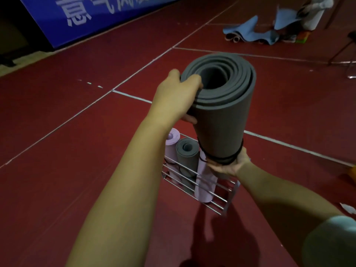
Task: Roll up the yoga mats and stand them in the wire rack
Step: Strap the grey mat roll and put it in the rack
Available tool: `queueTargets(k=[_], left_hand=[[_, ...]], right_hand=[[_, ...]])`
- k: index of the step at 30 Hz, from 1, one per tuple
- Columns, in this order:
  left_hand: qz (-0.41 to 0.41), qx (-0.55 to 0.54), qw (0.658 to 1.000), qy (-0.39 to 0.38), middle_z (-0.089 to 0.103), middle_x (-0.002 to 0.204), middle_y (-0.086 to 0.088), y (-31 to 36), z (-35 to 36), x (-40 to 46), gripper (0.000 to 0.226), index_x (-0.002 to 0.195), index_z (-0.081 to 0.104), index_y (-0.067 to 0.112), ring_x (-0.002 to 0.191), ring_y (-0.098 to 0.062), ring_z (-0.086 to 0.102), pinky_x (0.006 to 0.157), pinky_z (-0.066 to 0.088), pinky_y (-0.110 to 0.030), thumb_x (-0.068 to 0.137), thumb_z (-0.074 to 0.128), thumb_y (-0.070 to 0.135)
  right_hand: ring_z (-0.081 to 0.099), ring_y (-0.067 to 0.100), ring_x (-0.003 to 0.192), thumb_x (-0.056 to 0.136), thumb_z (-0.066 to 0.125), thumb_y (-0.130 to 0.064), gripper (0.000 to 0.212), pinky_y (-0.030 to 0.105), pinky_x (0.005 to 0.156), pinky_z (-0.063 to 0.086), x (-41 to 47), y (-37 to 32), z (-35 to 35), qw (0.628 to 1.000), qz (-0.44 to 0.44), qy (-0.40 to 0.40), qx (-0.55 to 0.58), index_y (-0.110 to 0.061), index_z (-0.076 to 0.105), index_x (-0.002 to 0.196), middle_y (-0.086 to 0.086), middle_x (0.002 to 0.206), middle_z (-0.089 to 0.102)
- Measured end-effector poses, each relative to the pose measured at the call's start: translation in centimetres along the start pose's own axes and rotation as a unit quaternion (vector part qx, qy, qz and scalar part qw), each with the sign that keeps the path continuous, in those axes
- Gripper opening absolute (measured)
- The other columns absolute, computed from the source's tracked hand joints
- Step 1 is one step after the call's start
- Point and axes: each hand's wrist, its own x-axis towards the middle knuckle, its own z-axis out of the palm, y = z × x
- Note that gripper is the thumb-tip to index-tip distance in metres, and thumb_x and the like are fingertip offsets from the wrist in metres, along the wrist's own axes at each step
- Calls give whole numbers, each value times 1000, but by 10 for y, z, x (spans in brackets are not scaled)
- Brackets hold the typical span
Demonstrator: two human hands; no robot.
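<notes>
A thick grey rolled yoga mat (221, 120) stands upright in the air above the wire rack (215, 201). My left hand (179, 93) grips its top rim, fingers curled over the edge. My right hand (227, 166) holds it from underneath at the bottom end, where a black cord loops around the roll. Inside the rack stand a smaller grey roll (186, 157) and two lilac rolls (171, 149), (204, 189).
The floor is red with white lines. A blue mat (250, 31) lies crumpled at the far right with small rolls beside it. A blue banner (92, 18) leans at the back left. Metal chair legs (344, 54) stand at the right edge.
</notes>
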Motion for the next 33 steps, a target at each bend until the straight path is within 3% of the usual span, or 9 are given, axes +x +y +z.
queueTargets(k=[3,6,10,14,18,22,30,33], left_hand=[[6,15,1000,-6,55,91,-9,7,5,36,13,85,50,12,59,-28,60,35,46,-26,83,56,24],[29,30,999,-31,57,96,-16,12,3,76,24,98,55,7,41,-28,60,35,46,-26,83,55,26],[47,42,992,-111,57,99,-23,25,10,117,35,105,58,3,40,-31,61,37,46,-26,81,53,28],[82,57,974,-203,57,101,-25,29,18,141,42,111,56,2,36,-32,60,36,45,-26,79,52,29],[92,85,958,-259,57,102,-19,24,31,158,39,110,50,7,37,-31,61,37,45,-25,81,53,32],[98,129,936,-312,61,95,-19,0,54,164,38,107,46,8,41,-33,63,39,47,-26,82,52,35],[112,161,943,-269,60,69,-15,-7,69,200,30,97,48,9,37,-31,60,39,43,-23,82,50,35],[129,158,942,-268,59,60,-14,-9,81,201,27,91,48,10,35,-29,59,37,37,-19,82,50,35]], right_hand=[[56,50,104,83,40,-63,70,62,77,47,13,-14,6,1000,16,3,3,-11,57,126,26,121,58],[54,52,105,86,36,-58,67,63,77,45,24,-30,11,999,-3,-4,36,-8,57,125,29,122,57],[54,50,100,91,30,-59,66,64,90,40,26,-32,15,994,-19,2,105,-8,59,121,26,111,59],[52,53,105,91,30,-61,67,66,81,42,30,-32,21,985,-41,25,168,-10,57,125,26,122,56],[51,52,107,90,35,-58,64,66,86,39,37,-27,26,978,-66,45,195,-8,57,122,27,117,56],[53,52,101,89,37,-61,67,64,78,42,60,-17,13,972,-52,92,212,-9,55,129,28,112,58],[53,46,109,86,45,-55,59,59,88,44,78,-40,18,975,2,82,209,-6,60,115,27,117,56],[54,48,110,79,47,-53,63,57,95,45,84,-46,14,978,7,99,182,-11,58,124,28,125,55]])
